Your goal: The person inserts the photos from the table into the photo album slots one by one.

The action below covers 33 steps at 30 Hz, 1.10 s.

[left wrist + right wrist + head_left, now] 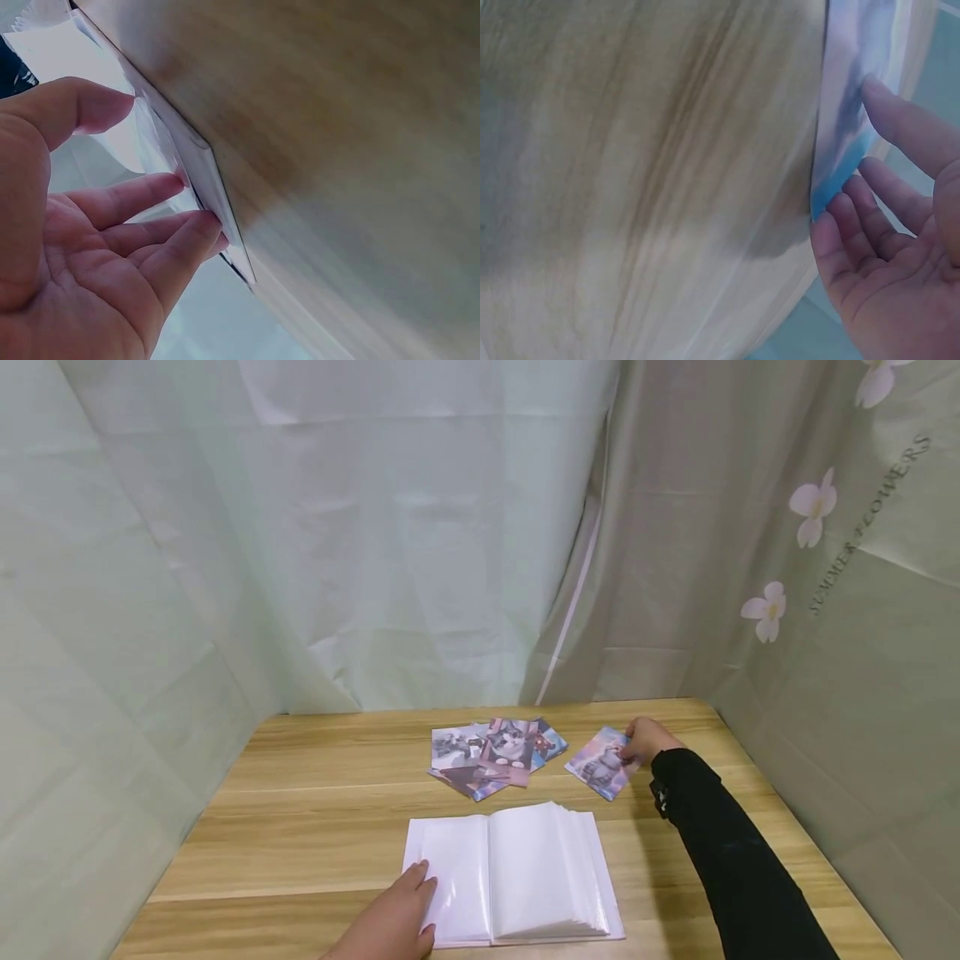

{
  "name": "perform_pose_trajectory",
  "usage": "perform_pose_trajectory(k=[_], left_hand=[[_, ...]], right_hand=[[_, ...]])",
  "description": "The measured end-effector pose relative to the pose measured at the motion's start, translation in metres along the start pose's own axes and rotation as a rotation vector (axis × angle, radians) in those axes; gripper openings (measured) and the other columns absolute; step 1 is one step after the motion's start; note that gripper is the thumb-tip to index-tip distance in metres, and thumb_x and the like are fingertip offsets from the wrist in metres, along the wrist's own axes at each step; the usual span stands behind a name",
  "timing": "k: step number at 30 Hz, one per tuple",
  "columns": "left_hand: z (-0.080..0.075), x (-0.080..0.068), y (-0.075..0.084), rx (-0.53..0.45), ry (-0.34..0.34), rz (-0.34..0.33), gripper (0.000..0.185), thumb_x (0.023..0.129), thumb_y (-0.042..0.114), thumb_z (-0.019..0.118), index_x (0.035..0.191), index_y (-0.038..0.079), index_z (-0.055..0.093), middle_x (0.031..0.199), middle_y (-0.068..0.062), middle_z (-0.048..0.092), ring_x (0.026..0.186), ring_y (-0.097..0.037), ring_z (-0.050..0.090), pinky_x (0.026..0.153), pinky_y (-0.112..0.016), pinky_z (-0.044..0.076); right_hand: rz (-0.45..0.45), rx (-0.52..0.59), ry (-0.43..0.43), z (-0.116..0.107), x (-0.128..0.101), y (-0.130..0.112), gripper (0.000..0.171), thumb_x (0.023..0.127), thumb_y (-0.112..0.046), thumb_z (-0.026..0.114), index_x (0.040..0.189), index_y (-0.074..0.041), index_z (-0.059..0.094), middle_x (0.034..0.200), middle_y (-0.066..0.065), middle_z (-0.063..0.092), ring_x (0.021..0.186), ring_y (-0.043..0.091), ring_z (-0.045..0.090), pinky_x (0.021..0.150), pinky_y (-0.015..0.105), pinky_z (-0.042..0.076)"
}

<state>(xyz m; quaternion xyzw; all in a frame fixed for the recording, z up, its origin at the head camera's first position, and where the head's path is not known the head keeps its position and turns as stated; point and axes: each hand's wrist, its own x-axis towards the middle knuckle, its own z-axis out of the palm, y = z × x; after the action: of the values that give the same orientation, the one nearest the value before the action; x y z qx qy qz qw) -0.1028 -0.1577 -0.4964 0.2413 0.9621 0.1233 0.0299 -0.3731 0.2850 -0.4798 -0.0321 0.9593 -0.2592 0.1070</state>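
In the head view, an open album [517,877] lies on a wood-grain table [322,835], near the front edge of the picture, its pale pages facing up. The person's left hand [397,914] rests at the album's left edge, fingers reaching onto the left page. Farther back and to the right, the right hand [649,740], below a black sleeve [738,860], pinches a picture card [602,766] at its right side. Left of that card, and apart from it, a loose pile of cards [491,756] overlaps behind the album, a card with a cat [512,747] on top. Pale curtains [412,552] surround the table; the right one bears printed flowers and the lettering SUMMER FLOWERS [870,524].

In the left wrist view, the fingers are slightly bent and spread, their tips touching the album's edge. The thumb [105,109] stands well apart from them on the page side; whether it touches a page, I cannot tell.

In the right wrist view, the thumb lies on the picture card's glossy face while other fingertips meet its edge — a light pinch near a blue corner. How far those fingers reach beneath it, I cannot tell.
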Motion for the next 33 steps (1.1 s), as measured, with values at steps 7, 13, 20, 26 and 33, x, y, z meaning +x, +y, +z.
perform_pose_trajectory(k=[7, 13, 20, 26, 33], left_hand=[[0.000, 0.002, 0.000, -0.018, -0.027, -0.031, 0.056, 0.081, 0.025, 0.079, 0.118, -0.013, 0.063, 0.133, -0.031, 0.055, 0.122, -0.043, 0.056, 0.101, -0.052, 0.047], [0.002, 0.003, -0.001, -0.021, -0.018, -0.039, 0.056, 0.080, 0.025, 0.079, 0.117, -0.013, 0.064, 0.132, -0.030, 0.055, 0.122, -0.042, 0.057, 0.101, -0.052, 0.047], [0.001, 0.001, 0.000, -0.021, -0.001, -0.041, 0.055, 0.080, 0.024, 0.079, 0.118, -0.013, 0.064, 0.133, -0.030, 0.055, 0.122, -0.042, 0.057, 0.102, -0.052, 0.047], [0.000, 0.001, 0.001, -0.032, 0.007, -0.060, 0.056, 0.080, 0.026, 0.080, 0.119, -0.011, 0.064, 0.132, -0.027, 0.056, 0.122, -0.041, 0.055, 0.103, -0.054, 0.045], [0.001, -0.001, -0.002, -0.028, 0.087, -0.011, 0.064, 0.075, 0.023, 0.082, 0.123, -0.013, 0.060, 0.129, -0.025, 0.055, 0.121, -0.040, 0.053, 0.103, -0.054, 0.044]], right_hand=[[0.012, 0.023, 0.006, -0.001, 0.000, 0.000, 0.037, 0.080, -0.009, 0.081, 0.104, 0.010, 0.061, 0.094, 0.017, 0.061, 0.085, 0.030, 0.054, 0.079, 0.039, 0.047], [-0.034, 0.010, 0.033, -0.001, 0.001, 0.004, 0.040, 0.074, -0.013, 0.086, 0.098, 0.008, 0.061, 0.088, 0.015, 0.061, 0.080, 0.028, 0.054, 0.074, 0.036, 0.047], [-0.016, 0.098, 0.046, 0.005, -0.001, 0.008, 0.046, 0.078, -0.006, 0.081, 0.109, 0.010, 0.053, 0.096, 0.019, 0.057, 0.084, 0.029, 0.053, 0.070, 0.033, 0.045], [-0.024, 0.213, 0.045, 0.000, -0.004, 0.009, 0.042, 0.080, 0.000, 0.078, 0.113, 0.010, 0.052, 0.098, 0.020, 0.057, 0.076, 0.025, 0.058, 0.061, 0.029, 0.049], [-0.137, 0.193, 0.143, -0.017, -0.005, 0.011, 0.020, 0.087, 0.004, 0.065, 0.104, 0.014, 0.061, 0.092, 0.021, 0.060, 0.087, 0.029, 0.057, 0.069, 0.030, 0.049]])
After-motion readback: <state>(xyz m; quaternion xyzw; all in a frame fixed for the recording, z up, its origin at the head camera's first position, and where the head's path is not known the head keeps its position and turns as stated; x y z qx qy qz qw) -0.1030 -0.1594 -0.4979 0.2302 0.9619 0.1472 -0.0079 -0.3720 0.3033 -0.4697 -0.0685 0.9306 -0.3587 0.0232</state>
